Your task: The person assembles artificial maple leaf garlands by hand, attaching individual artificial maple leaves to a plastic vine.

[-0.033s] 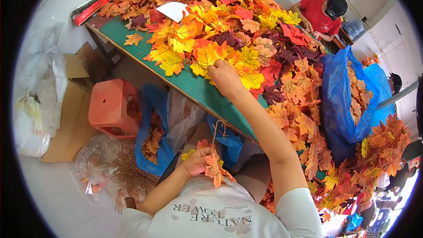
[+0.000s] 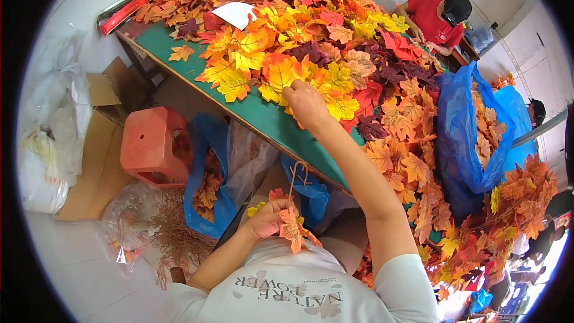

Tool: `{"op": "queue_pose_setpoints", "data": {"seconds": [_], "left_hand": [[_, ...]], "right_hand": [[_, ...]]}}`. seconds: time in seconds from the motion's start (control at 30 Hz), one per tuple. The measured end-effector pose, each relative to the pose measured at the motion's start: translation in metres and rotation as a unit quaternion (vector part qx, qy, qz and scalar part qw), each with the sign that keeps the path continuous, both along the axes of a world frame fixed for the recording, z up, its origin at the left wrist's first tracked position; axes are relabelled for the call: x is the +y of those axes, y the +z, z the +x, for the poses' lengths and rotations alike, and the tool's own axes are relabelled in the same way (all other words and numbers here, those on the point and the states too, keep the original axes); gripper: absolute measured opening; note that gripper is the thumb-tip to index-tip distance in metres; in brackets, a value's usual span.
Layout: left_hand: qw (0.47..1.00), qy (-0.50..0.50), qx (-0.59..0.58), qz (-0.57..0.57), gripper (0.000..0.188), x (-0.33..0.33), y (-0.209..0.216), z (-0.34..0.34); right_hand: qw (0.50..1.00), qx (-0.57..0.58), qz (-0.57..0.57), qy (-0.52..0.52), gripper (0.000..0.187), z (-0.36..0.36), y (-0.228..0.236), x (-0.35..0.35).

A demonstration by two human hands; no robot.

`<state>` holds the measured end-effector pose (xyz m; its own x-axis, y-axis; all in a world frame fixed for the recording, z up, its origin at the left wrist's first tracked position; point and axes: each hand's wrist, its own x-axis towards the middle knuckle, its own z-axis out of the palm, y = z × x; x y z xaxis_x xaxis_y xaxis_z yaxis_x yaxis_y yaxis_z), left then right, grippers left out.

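Note:
My left hand (image 2: 266, 220) is closed in front of my lap round a stem with artificial maple leaves (image 2: 291, 230), orange, red and yellow. A bent tan stem (image 2: 292, 179) rises from this hand and hooks over at its top. Out over the table, my right hand (image 2: 306, 104) pinches the edge of a yellow-orange artificial maple leaf (image 2: 281, 75) at the front of a heap; its fingertips are partly hidden. Dark purple leaves (image 2: 312, 52) and red leaves (image 2: 368, 94) lie about it in the heap.
The green-topped table (image 2: 251, 110) slants across. A blue bag (image 2: 472, 137) of leaves stands at right. Under the table are a red stool (image 2: 152, 146), another blue bag (image 2: 218, 221) and brown stems (image 2: 185, 227). A person in a red shirt (image 2: 427, 21) works at the far side.

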<state>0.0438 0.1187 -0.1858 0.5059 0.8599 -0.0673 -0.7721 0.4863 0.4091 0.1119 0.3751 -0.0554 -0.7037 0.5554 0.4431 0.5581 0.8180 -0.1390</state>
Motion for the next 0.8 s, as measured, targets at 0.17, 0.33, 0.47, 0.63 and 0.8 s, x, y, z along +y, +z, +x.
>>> {"op": "queue_pose_setpoints", "data": {"seconds": [0.17,0.33,0.47,0.63,0.8], "left_hand": [[1.0,0.013,0.001,-0.006,0.027,0.001,0.008,0.001],[1.0,-0.001,-0.006,0.016,0.027,0.006,0.008,0.013],[1.0,-0.007,-0.008,0.009,0.026,0.012,0.024,0.026],[1.0,0.02,-0.004,0.018,0.026,0.011,0.027,0.034],[1.0,0.01,-0.007,-0.001,0.025,0.002,0.028,0.039]], "right_hand": [[0.993,-0.006,0.076,-0.085,0.012,0.032,0.021,0.004],[0.959,0.237,-0.071,-0.137,0.018,0.086,0.058,0.025],[0.859,0.397,-0.234,-0.224,0.022,0.123,0.068,0.043],[0.841,0.365,-0.351,-0.19,0.022,0.141,0.055,0.031],[0.753,0.444,-0.458,-0.16,0.02,0.146,0.049,0.025]]}}
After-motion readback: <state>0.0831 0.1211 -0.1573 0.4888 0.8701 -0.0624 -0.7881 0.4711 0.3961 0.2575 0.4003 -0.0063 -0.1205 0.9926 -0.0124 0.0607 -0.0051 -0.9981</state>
